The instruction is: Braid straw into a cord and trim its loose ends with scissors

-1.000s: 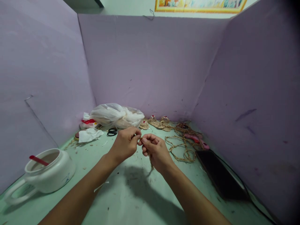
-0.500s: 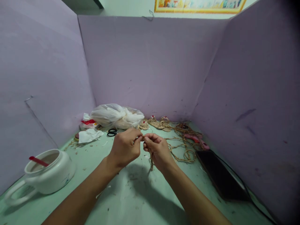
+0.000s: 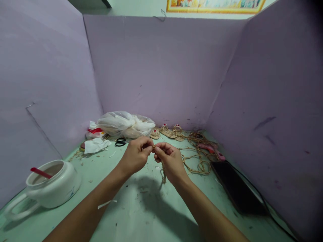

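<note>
At the far left of the table (image 3: 136, 222), a white mug (image 3: 54, 191) is standing upright, its handle pointing toward the near left, and a red stick (image 3: 41, 172) is leaning inside it. Behind it, crumpled paper (image 3: 96, 146) is lying near a red-and-white packet (image 3: 94, 135). A white strip (image 3: 107, 204) is showing along the left forearm; whether it is touching the skin, I cannot tell. Black-handled scissors (image 3: 120, 142) are resting in front of a knotted plastic bag (image 3: 118, 124).

The left hand (image 3: 136, 155) is pinching twine (image 3: 163, 173) at the middle, its thumb and finger closing together on it. The twine is running between the two hands above the table, and a length is hanging below the right palm. The right hand (image 3: 169, 159) is clamping it too, thumb against forefinger, its fingertips almost meeting the left ones.

Behind the hands, small woven sandals (image 3: 168, 131) with red dots are lying by the back wall. Farther right, loose cord (image 3: 202, 166) is looping across the table and over a pink tool (image 3: 219, 155). A black slab (image 3: 238, 188) is lying flat nearer the front, a cable (image 3: 248, 181) running along its right side.
</note>
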Demonstrator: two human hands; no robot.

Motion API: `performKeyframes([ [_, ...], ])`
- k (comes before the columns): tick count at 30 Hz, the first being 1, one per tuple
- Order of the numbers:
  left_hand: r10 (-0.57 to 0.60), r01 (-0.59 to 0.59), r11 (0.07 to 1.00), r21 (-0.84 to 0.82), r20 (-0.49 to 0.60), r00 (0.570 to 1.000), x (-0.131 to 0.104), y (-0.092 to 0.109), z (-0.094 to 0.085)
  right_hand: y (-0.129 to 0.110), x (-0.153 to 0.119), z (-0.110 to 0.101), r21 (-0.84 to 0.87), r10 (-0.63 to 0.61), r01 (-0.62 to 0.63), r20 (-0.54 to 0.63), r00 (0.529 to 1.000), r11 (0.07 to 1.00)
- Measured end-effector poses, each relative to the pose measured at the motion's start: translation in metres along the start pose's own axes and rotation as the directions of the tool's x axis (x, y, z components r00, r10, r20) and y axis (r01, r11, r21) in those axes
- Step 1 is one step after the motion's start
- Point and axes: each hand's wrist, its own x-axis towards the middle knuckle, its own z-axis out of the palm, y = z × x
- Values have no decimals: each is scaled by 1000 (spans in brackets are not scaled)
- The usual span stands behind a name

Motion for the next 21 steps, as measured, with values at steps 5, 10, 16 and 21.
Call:
performKeyframes([
  [5,-232,244,934,-262,74,970,3,3,2,-1,-1,-1,39,53,-54,28,998,998],
  [10,-198,190,949,-251,-5,980,1,1,4,-4,0,-2,75,130,-134,58,990,988],
  [16,411,-364,895,258,-159,898,-6,-6,10,-4,3,-3,137,138,-136,-5,990,981],
  [21,451,-395,866,308,-135,882,-8,-2,8,-1,4,-5,99,91,-89,-6,996,991],
])
